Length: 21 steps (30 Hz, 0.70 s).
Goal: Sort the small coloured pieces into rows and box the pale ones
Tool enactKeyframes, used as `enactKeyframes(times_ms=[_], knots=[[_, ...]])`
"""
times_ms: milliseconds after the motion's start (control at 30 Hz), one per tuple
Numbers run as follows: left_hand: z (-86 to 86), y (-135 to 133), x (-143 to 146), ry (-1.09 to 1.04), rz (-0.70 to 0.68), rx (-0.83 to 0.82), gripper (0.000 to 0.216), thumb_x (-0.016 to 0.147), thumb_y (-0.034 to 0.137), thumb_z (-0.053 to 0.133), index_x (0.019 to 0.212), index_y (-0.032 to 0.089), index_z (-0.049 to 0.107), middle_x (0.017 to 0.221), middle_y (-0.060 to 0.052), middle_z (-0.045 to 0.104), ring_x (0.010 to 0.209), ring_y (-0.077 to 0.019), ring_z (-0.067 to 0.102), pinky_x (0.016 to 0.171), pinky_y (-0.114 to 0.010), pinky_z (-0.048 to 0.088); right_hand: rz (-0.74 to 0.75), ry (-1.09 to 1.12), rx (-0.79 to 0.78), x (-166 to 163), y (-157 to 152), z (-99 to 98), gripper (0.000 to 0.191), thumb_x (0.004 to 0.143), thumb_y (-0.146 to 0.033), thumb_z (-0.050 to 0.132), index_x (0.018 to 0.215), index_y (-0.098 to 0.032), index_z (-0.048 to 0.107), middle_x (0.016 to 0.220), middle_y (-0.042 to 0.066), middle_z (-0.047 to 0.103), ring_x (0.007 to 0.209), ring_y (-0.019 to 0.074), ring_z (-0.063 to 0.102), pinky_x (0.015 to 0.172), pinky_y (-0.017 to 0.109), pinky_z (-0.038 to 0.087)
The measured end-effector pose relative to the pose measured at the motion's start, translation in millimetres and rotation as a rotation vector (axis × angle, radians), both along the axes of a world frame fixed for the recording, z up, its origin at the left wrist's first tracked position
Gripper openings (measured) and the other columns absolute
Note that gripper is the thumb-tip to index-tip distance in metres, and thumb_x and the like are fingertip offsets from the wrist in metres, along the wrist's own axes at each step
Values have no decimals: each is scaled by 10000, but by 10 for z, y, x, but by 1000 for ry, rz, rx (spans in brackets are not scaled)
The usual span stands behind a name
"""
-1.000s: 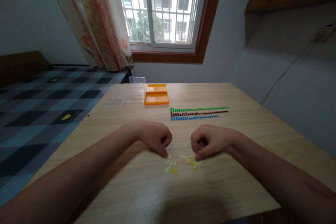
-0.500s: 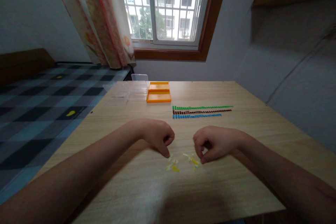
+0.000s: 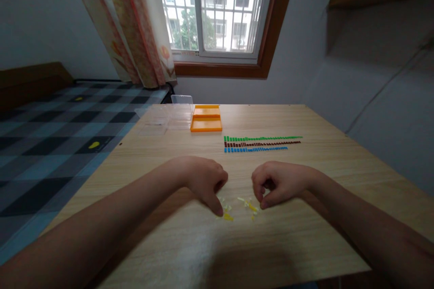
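Note:
Two small loose clusters of tiny pale and yellow pieces lie on the wooden table. At the left cluster, my left hand points its thumb down onto or beside the pieces. Its other fingers are curled above, apart from the thumb, and no held thing shows. My right hand is just right of the other cluster. There the thumb and index fingertips come together low at the tabletop in a pinch. Whatever may be between them is too small to see.
Beyond my hands run rows of tiny green pieces, brown pieces and blue pieces. An open orange case and clear plastic boxes stand at the back left. A checked bed adjoins the table's left side.
My left thumb has moved down and slightly right, now covering part of the left cluster. My right hand stays nearly in place. The view has shifted slightly.

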<state>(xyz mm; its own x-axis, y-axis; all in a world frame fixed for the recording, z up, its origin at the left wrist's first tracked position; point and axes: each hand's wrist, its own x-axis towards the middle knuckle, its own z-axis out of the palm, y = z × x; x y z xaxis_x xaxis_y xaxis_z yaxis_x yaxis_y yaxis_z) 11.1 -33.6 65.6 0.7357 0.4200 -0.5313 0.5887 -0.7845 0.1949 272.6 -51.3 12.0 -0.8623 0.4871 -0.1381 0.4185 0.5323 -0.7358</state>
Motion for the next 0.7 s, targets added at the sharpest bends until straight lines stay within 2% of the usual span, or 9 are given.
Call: enactKeyframes(times_ms=[267,433,600,700], knots=[[3,-156,58,48,-40,152,511,697,610,839,916,163,721,941,-136,713,853,-286,635,781,-377,505,-20,-6,-52,7,17,-18,270,847,-416,757,896,-152,785,774,12,649,684,93,546,634,205,414],[-33,-208,56,69,-53,209,628,694,666,811,1035,145,728,1001,-161,730,927,-325,664,850,-419,530,-20,-20,-45,12,31,-31,325,838,-449,761,912,-133,783,770,11,636,678,87,529,618,199,397],[1,-206,65,79,-50,202,639,689,691,809,1017,149,726,1010,-162,729,946,-333,667,840,-416,531,-25,-24,-53,16,31,-40,335,840,-453,758,940,-133,785,787,19,648,685,88,534,624,196,406],[65,-172,68,92,-45,152,544,760,651,772,998,165,721,1012,-148,726,925,-306,663,806,-385,522,-28,-27,-57,19,28,-37,335,844,-447,755,951,-132,785,797,26,655,699,90,543,634,195,415]])
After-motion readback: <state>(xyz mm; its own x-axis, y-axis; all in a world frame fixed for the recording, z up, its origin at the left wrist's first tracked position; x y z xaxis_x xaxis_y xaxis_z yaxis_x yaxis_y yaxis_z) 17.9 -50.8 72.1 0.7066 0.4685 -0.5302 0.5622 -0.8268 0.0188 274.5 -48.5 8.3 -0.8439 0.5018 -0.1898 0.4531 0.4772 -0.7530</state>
